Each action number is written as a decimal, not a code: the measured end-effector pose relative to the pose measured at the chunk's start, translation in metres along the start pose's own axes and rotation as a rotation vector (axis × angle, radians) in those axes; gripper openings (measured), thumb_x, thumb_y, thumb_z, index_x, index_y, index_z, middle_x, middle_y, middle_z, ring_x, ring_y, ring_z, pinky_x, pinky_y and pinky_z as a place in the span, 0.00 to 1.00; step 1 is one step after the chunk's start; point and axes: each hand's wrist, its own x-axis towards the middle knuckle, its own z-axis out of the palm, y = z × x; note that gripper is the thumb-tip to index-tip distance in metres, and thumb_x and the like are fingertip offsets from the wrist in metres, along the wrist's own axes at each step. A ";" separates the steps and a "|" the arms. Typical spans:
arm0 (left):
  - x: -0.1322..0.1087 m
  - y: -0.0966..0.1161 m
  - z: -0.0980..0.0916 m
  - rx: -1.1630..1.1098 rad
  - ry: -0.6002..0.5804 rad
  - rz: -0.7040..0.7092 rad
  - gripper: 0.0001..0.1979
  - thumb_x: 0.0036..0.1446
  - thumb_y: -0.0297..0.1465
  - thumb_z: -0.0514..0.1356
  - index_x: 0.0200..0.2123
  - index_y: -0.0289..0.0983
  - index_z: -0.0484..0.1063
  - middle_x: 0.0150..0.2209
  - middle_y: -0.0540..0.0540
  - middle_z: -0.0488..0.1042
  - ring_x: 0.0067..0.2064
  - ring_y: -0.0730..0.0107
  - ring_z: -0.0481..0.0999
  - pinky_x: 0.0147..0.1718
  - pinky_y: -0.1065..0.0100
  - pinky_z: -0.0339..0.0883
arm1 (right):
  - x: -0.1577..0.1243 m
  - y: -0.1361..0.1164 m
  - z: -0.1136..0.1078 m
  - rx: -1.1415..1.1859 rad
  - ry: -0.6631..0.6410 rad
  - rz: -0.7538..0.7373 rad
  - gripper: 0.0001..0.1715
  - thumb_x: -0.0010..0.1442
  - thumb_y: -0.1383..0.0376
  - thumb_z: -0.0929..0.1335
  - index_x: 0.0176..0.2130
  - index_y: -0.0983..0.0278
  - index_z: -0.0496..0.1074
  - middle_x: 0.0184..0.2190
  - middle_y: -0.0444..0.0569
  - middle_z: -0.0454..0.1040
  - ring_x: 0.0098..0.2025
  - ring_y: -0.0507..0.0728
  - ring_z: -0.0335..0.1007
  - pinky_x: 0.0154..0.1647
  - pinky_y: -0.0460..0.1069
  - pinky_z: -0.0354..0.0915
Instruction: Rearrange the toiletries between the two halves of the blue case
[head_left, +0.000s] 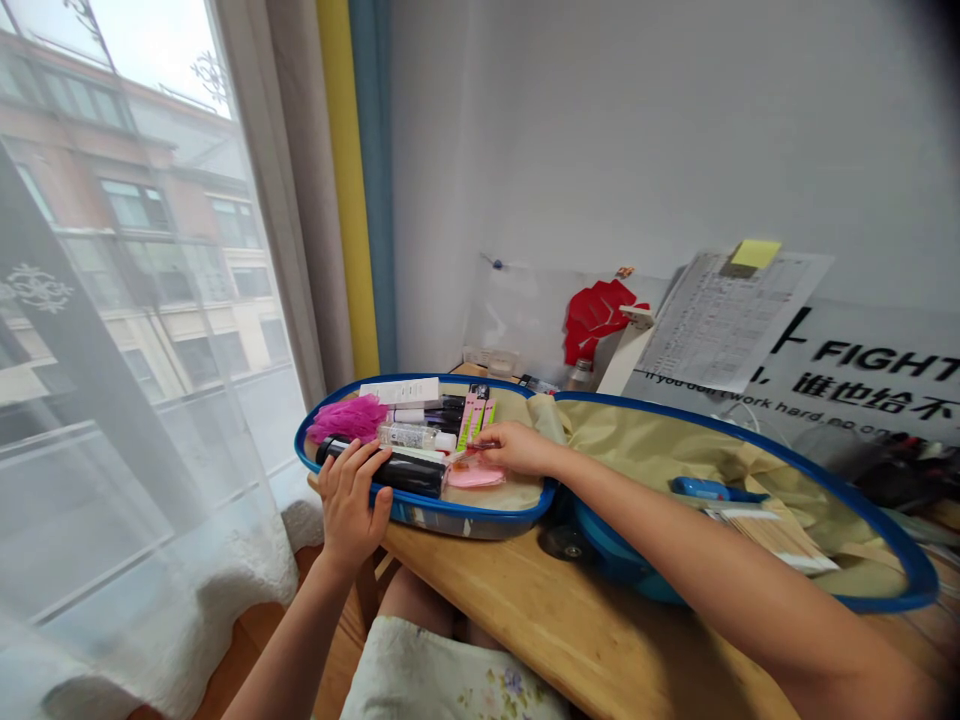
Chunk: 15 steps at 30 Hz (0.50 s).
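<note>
An open suitcase with blue trim (504,524) lies across the table, small items packed in its left half. My left hand (352,495) lies over the near rim, fingers stretched out onto a black cylinder (409,472). In the same half, my right hand (516,447) is closed in a pinch above a pink pouch (476,477); what its fingertips hold is too small to make out. Around the hands are a magenta mesh bath puff (346,418), a clear bottle with a white cap (416,436), a white box (400,392) and slim pink-and-green packages (474,415).
In the suitcase's beige right half lie a blue tube (709,489) and a packet of thin wooden sticks (772,535). The wooden table (540,610) runs beneath. Papers on a stand (731,320) are behind it, against the wall. A sheer curtain (150,450) hangs at the left.
</note>
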 end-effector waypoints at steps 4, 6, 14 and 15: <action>0.000 0.000 0.000 -0.004 -0.004 -0.013 0.20 0.63 0.37 0.47 0.54 0.38 0.66 0.53 0.39 0.71 0.61 0.56 0.61 0.62 0.52 0.43 | 0.001 0.001 -0.002 -0.016 0.066 0.039 0.12 0.57 0.62 0.65 0.36 0.64 0.76 0.26 0.44 0.73 0.28 0.50 0.63 0.30 0.44 0.56; 0.000 0.000 0.000 -0.003 -0.004 -0.015 0.20 0.63 0.37 0.47 0.54 0.38 0.67 0.53 0.39 0.71 0.61 0.56 0.61 0.62 0.52 0.43 | 0.000 0.002 -0.004 -0.028 0.097 0.062 0.13 0.58 0.59 0.64 0.32 0.65 0.74 0.22 0.42 0.67 0.25 0.49 0.57 0.28 0.44 0.53; 0.001 0.002 -0.001 0.012 0.007 0.009 0.20 0.63 0.37 0.46 0.53 0.37 0.67 0.52 0.39 0.71 0.60 0.56 0.62 0.62 0.53 0.43 | -0.003 -0.002 -0.004 -0.062 0.066 0.067 0.15 0.58 0.58 0.64 0.37 0.64 0.74 0.27 0.44 0.72 0.27 0.49 0.61 0.30 0.45 0.55; 0.001 0.002 0.000 0.016 0.010 0.016 0.20 0.63 0.37 0.46 0.53 0.37 0.67 0.52 0.39 0.71 0.60 0.56 0.62 0.62 0.53 0.44 | -0.004 -0.004 -0.004 -0.068 0.055 0.064 0.15 0.58 0.58 0.64 0.39 0.64 0.74 0.29 0.45 0.74 0.29 0.50 0.63 0.31 0.45 0.57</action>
